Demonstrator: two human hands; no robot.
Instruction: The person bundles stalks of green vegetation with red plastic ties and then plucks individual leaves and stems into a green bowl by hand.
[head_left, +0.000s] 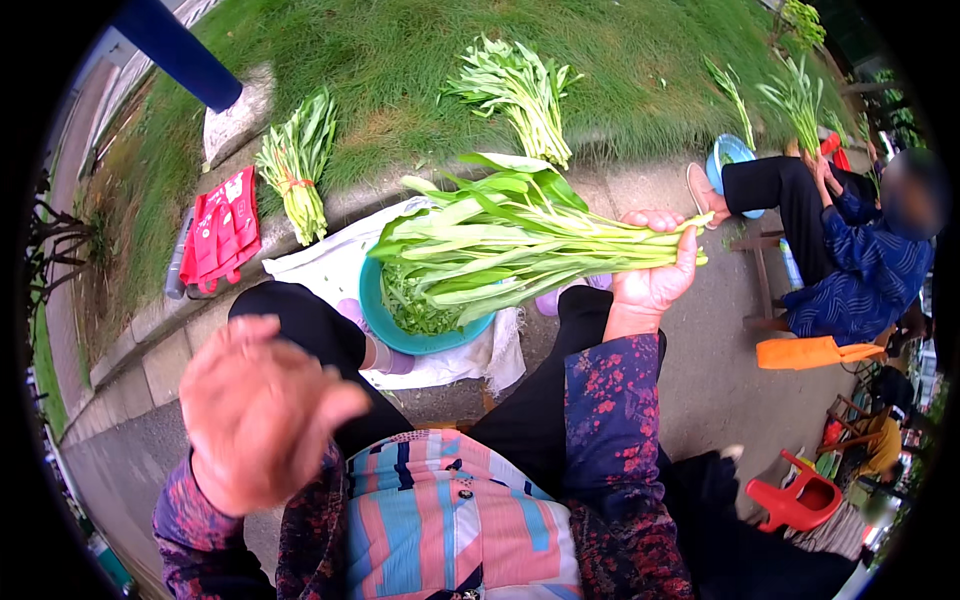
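Note:
My right hand (654, 266) grips the pale stems of a bunch of leafy greens (495, 240), held sideways with its leaves over a teal plastic basin (420, 343). Loose leaves (420, 304) lie in the basin, which stands between my feet on a white woven sheet (322, 262). My left hand (262, 412) is raised above my left thigh, blurred, with no object seen in it; how far its fingers are closed is unclear. A tied bunch of greens (296, 172) leans at the kerb, and another bunch (525, 101) lies on the grass edge.
A red bag (225, 225) and a grey cylinder (178, 259) rest by the kerb at left, near a blue post (184, 56) on a stone base. At right a seated person (862, 255) holds greens beside a light blue basin (731, 161). A red stool (795, 495) stands lower right.

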